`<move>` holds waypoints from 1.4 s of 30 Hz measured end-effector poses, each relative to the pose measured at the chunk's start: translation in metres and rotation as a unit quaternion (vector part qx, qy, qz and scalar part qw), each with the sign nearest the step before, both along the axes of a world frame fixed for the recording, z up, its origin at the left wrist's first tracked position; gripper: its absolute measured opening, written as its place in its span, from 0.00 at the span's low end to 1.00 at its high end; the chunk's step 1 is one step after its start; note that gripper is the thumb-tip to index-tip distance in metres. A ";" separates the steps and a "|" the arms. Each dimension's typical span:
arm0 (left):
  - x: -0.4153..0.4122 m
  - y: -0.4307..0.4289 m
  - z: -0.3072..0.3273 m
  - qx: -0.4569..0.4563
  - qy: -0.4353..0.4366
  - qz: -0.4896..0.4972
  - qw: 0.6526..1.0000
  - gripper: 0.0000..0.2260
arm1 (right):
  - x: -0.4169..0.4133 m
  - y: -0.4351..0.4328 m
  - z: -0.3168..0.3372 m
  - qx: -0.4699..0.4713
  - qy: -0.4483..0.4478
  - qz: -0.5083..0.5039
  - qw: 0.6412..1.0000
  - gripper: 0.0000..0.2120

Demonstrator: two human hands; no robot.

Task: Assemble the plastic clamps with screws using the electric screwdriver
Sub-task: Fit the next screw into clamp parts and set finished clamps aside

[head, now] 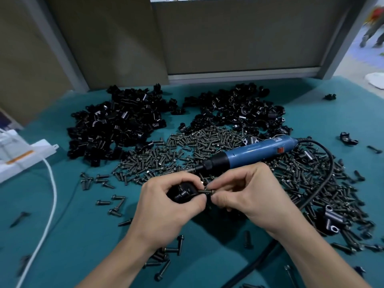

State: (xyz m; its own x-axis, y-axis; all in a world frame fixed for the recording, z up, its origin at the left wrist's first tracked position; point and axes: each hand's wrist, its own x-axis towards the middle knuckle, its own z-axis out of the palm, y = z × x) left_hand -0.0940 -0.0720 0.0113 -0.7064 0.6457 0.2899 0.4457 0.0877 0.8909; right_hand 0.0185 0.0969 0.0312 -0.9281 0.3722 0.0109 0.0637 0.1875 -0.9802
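Note:
My left hand (166,204) grips a black plastic clamp (184,193) just above the teal table. My right hand (247,194) pinches a dark screw (205,191) by its head, its shaft pointing left into the clamp. The blue electric screwdriver (249,153) lies on the screw heap just behind my hands, its black tip pointing left, and neither hand touches it. Its black cord (326,173) loops round to the right.
Two heaps of black clamp parts (116,125) (239,109) lie at the back. Loose screws (176,150) cover the middle and right of the teal table (83,235). A white box (22,156) and white cable (53,194) sit at the left. Assembled clamps (332,221) lie at the right.

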 end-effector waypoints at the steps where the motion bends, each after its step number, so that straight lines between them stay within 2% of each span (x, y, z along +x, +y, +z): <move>1: 0.000 0.001 0.000 0.005 -0.007 -0.001 1.000 0.08 | 0.000 -0.001 0.000 -0.011 0.003 0.003 1.000 0.10; 6: 0.002 0.002 0.002 0.030 -0.036 0.000 0.999 0.05 | -0.002 -0.007 -0.001 -0.080 0.043 -0.010 0.996 0.11; 10: 0.001 0.001 0.002 -0.005 -0.036 0.023 0.999 0.16 | -0.002 -0.007 0.002 -0.096 0.110 -0.058 0.988 0.06; 12: 0.002 0.002 0.002 -0.019 -0.040 0.035 0.998 0.19 | -0.001 -0.007 0.003 -0.063 0.119 -0.073 0.988 0.06; 16: 0.003 0.001 0.004 -0.010 -0.051 0.015 0.999 0.17 | 0.000 -0.012 -0.001 0.019 0.106 -0.052 0.993 0.04; 26: -0.002 0.001 0.004 0.014 -0.090 -0.038 0.995 0.15 | 0.002 -0.012 0.001 0.049 0.101 -0.049 0.992 0.04; 33: -0.001 0.000 0.002 -0.022 -0.115 -0.062 0.991 0.15 | 0.004 -0.015 0.001 0.150 0.097 -0.050 0.983 0.05; 36: 0.000 -0.001 0.002 -0.041 -0.091 -0.070 0.993 0.15 | 0.001 -0.021 0.000 0.183 0.077 -0.026 0.980 0.03; 40: -0.001 -0.002 0.001 -0.071 -0.059 -0.054 0.994 0.13 | -0.005 -0.027 -0.005 0.258 0.018 -0.009 0.966 0.19; 42: -0.002 -0.002 0.001 -0.078 -0.047 -0.052 0.994 0.15 | -0.007 -0.029 -0.005 0.246 -0.012 -0.003 0.969 0.22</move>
State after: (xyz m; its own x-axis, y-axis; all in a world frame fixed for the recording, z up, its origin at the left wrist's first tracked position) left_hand -0.0959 -0.0744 0.0120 -0.6528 0.7486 0.1162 0.3743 0.1853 0.9086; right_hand 0.0113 0.0677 0.0262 -0.9283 0.3327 0.1661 0.0887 0.6318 -0.7700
